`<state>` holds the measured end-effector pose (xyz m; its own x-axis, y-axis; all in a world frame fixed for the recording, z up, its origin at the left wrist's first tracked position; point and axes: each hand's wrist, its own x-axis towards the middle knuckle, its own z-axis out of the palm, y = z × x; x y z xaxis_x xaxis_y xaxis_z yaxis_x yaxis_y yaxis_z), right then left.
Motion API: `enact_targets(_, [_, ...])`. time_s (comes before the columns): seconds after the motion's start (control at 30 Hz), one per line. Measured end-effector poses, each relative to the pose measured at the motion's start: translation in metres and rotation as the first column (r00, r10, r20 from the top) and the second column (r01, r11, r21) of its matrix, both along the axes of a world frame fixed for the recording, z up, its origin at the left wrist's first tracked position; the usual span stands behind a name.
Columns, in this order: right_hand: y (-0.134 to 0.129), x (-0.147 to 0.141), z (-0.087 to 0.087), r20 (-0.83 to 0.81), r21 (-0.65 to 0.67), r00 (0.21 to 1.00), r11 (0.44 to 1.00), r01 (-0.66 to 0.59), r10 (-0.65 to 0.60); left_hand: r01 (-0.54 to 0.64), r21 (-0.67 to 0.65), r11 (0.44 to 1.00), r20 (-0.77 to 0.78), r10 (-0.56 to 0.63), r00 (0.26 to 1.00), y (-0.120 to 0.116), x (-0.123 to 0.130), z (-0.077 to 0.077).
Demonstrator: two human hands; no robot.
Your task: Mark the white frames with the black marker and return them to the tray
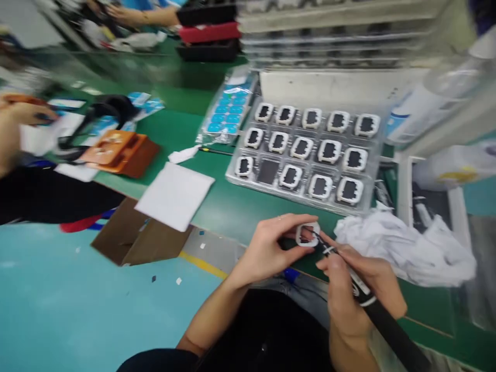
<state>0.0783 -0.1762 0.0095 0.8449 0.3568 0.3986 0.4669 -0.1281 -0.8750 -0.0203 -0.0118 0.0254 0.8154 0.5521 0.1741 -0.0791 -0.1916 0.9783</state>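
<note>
over the green tabletop [222, 206], left hand [267, 248] pinching a rounded white frame [298, 235], right hand [344, 297] gripping a black pen-shaped tool [391, 326], thin tip at the frame's opening, clear tray [279, 195] beyond, crumpled cloth [406, 249] beside

Bright light leaves a pale sheen on the green bench [222, 206] — edges blurred.
</note>
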Motion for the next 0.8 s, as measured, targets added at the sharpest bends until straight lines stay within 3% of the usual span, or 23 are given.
enact_targets(0.1, [0.012, 0.002, -0.002, 0.124, 0.188, 0.982, 0.968, -0.165, 0.143, -0.034, 0.035, 0.999, 0.039, 0.032, 0.999, -0.002, 0.002, -0.002])
enact_targets(0.2, [0.018, 0.006, -0.003, 0.164, 0.236, 0.969, 0.947, -0.219, 0.183, -0.052, 0.081, 0.995, 0.08, 0.046, 0.996, -0.005, 0.002, -0.003])
enact_targets(0.33, [0.02, 0.007, 0.002, 0.221, 0.234, 0.955, 0.939, -0.251, 0.2, -0.088, 0.137, 0.987, 0.075, 0.078, 0.994, -0.006, 0.002, -0.005])
enact_targets(0.5, [0.024, 0.005, 0.012, 0.222, 0.167, 0.961, 0.964, -0.205, 0.166, -0.132, 0.222, 0.966, 0.065, 0.121, 0.991, -0.007, 0.0, -0.006])
enact_targets(0.8, [0.02, 0.005, 0.018, 0.224, 0.083, 0.96, 0.979, -0.189, 0.166, -0.142, 0.272, 0.952, 0.076, 0.126, 0.989, -0.008, 0.001, -0.008])
